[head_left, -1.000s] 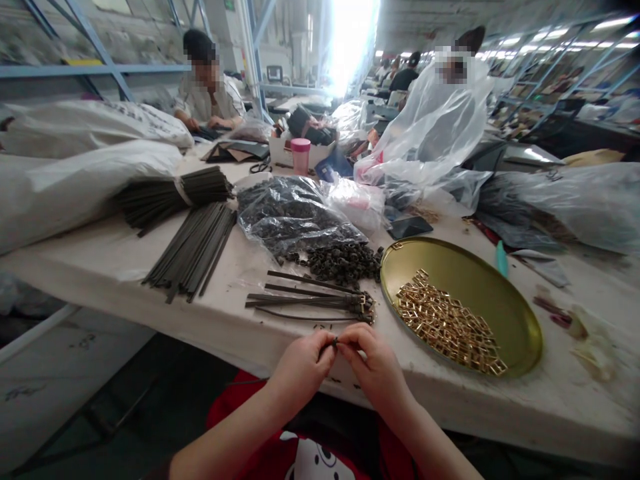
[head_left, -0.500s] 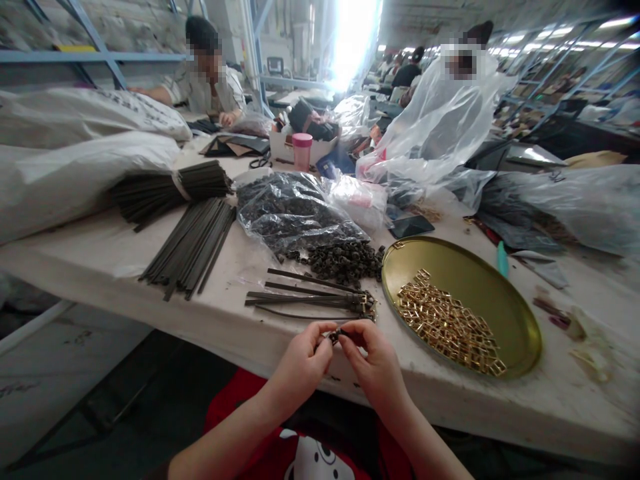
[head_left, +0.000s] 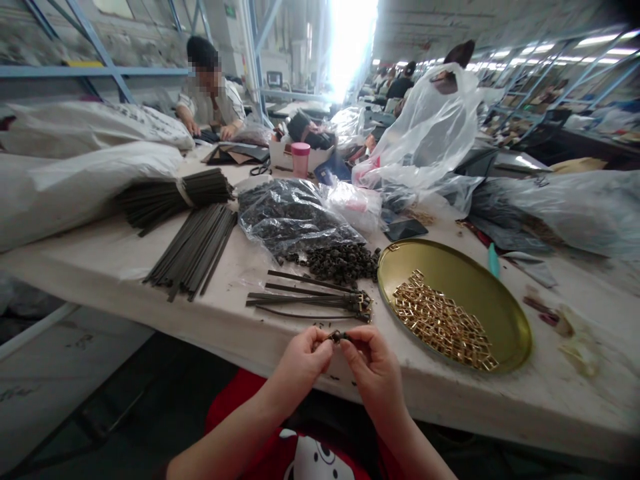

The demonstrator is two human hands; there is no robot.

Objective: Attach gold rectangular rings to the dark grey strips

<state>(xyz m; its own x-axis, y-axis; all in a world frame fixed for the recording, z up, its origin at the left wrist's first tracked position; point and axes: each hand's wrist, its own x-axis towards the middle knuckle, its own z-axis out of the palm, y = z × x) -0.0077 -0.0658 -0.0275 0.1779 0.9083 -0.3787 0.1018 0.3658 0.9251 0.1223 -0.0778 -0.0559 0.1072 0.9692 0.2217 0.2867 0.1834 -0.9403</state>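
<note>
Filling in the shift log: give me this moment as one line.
left hand: pinches small dark piece | right hand: pinches same piece | gold tray: holds gold buckles

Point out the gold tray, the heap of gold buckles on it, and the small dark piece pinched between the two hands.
gold tray (head_left: 505,303), head view, bare right part of its floor.
gold buckles (head_left: 443,323), head view, middle of the heap.
small dark piece (head_left: 337,335), head view, the part showing between the fingertips.

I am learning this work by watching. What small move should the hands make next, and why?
Probably keep pinching and press the small dark piece together: both the left hand and right hand grip it at their fingertips, above the table edge, near finished strips.
</note>
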